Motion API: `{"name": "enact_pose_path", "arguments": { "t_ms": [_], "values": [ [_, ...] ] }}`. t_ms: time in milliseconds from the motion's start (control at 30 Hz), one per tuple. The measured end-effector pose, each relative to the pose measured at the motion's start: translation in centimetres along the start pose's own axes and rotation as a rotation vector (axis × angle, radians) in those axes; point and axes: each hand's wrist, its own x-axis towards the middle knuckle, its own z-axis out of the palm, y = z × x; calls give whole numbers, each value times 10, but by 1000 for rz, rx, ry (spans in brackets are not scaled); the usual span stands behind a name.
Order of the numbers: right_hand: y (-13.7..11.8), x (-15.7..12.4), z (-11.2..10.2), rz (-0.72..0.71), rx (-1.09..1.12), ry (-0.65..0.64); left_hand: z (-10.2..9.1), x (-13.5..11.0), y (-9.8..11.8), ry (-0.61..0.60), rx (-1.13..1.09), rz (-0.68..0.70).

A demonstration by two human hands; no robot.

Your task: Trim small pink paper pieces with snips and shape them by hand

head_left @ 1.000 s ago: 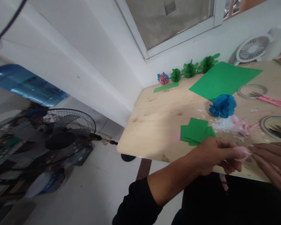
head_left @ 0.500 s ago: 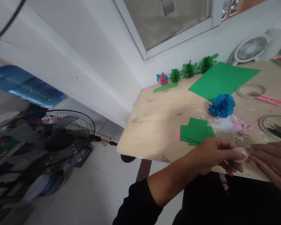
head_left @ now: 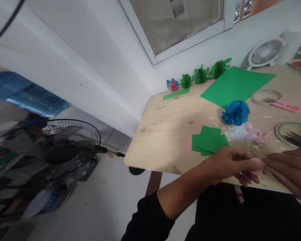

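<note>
The table [head_left: 165,134], pale wood, lies under and beyond both hands, its near edge just below the fingers. Well left of the fingers and lower, on the floor, stands a black fan [head_left: 67,147], with a blue water bottle [head_left: 27,95] above it. Far beyond the fingertips, against the wall, is a white fan [head_left: 264,53].

Beyond the fingers on the table lies a large green sheet [head_left: 235,85]. Nearer, just past the left hand's knuckles, is a stack of green squares [head_left: 208,142]. Between the sheet and the fingers sits a blue paper ball [head_left: 235,112], with white and pink scraps [head_left: 245,134] just on the near side of it. Far beyond, along the wall, stand three green paper balls [head_left: 200,75] and a pink-and-blue one [head_left: 172,84], with a green strip [head_left: 175,94] beside them. Right of the blue ball lie pink scissors [head_left: 283,105] across a tape ring [head_left: 264,95]; a second ring [head_left: 291,132] lies just beyond the right hand.

The left hand [head_left: 228,164] and right hand [head_left: 288,170] meet fingertip to fingertip over the table's near edge. Between them is a small pink paper piece [head_left: 256,164], pinched by the left thumb and fingers, which are closed narrowly on it. The right fingers are held straight and close together, their tips touching the paper; I cannot tell whether they grip it.
</note>
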Motion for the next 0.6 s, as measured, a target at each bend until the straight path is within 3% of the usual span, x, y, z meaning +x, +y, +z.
{"name": "enact_pose_path", "arguments": {
  "t_ms": [500, 600],
  "values": [
    [5, -8, 4, -10, 39, -44, 13, -4, -5, 162, -34, 32],
    [5, -13, 3, 54, 49, -48, 15, -7, -5, 185, -45, 42]
  ]
}}
